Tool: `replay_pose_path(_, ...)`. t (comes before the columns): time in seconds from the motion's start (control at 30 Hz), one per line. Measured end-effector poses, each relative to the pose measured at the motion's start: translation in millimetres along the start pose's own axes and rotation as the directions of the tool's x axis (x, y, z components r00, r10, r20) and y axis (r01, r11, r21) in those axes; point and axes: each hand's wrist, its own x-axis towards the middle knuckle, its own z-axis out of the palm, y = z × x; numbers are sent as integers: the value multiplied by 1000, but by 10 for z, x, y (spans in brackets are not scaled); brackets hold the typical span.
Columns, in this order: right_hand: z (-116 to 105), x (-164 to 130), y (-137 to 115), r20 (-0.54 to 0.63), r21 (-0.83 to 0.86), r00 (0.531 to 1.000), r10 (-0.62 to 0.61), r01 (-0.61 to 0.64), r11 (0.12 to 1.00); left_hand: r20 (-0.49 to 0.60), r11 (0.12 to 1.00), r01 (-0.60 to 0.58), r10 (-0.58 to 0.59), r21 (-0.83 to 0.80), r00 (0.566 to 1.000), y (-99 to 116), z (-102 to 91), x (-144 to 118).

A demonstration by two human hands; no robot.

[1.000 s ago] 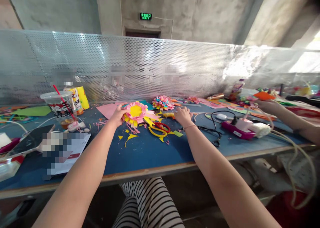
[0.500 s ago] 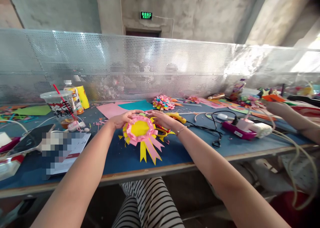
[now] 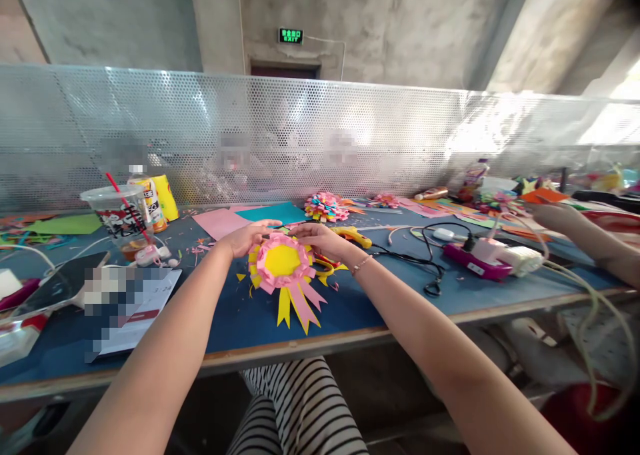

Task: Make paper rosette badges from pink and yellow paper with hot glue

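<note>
head cam – faces forward, slightly down | table (image 3: 260, 308) near – wall behind

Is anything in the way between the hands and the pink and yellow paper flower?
No. The left hand and right hand already touch the top edge of the paper flower, one on each side. The scissors lie just behind it, not between.

The paper rosette (image 3: 283, 263) hides the scissors (image 3: 327, 263) partly; a blurred patch covers the sheet (image 3: 145, 305).

plastic cup (image 3: 120, 210), red straw | glue gun (image 3: 353, 233) | pink power strip (image 3: 475, 260) | possibly scissors (image 3: 325, 263)
</note>
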Motion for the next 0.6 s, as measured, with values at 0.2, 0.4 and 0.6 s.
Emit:
replay_pose_path(0.2, -38, 53, 36, -122, -152, 968, -220, 201, 968, -90, 992, 82, -91, -96, 992, -19, -31, 87)
replay_pose_path(0.4, 4, 8, -73, -239, -549, 798, -554, 359, 755, -138, 985, -54, 32, -162, 990, 42, 25, 28)
replay_pose_path(0.6, 141, -141, -203, -151, -821, 699, -699, 305, 483, -50, 984, -175, 174, -30, 984, 107, 156, -40)
